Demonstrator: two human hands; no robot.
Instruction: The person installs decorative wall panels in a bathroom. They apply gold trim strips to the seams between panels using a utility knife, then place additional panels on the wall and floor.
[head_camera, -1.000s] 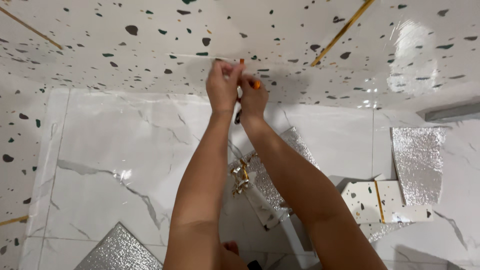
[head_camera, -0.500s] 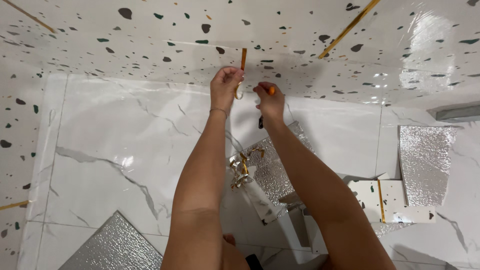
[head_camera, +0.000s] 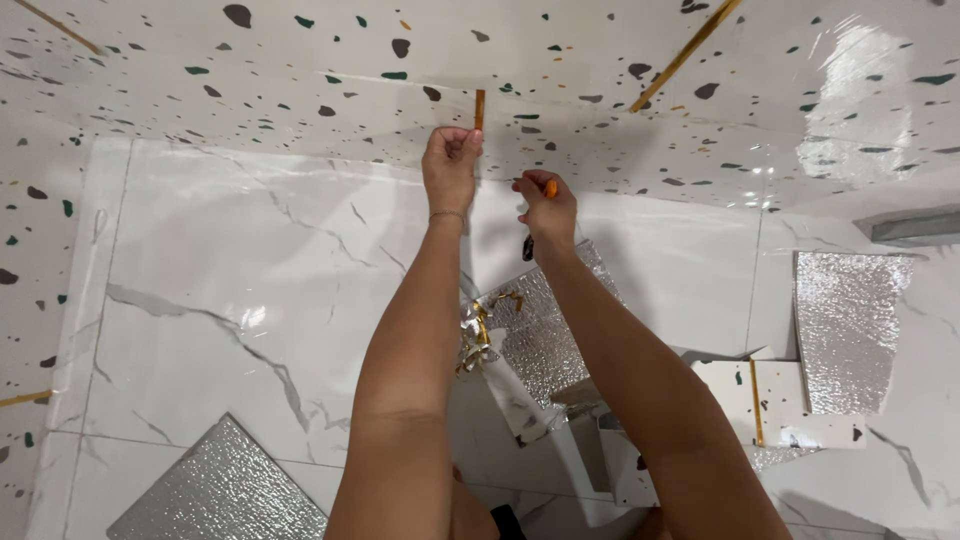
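1. Two forearms reach away from the camera over a heap of silver foil offcuts (head_camera: 545, 335) and curled gold strip scraps (head_camera: 478, 340), which lie nearer than the speckled sheet (head_camera: 300, 95).
2. At that sheet's near edge, the left hand (head_camera: 450, 165) has its fingers pinched on the lower end of a gold strip (head_camera: 479, 108) standing on the sheet.
3. Just right of the strip, the right hand (head_camera: 545, 210) is clenched around an orange-tipped tool (head_camera: 549, 187).
4. Judging by this, the strip is being peeled or trimmed; next calls for a steady pull along its line.
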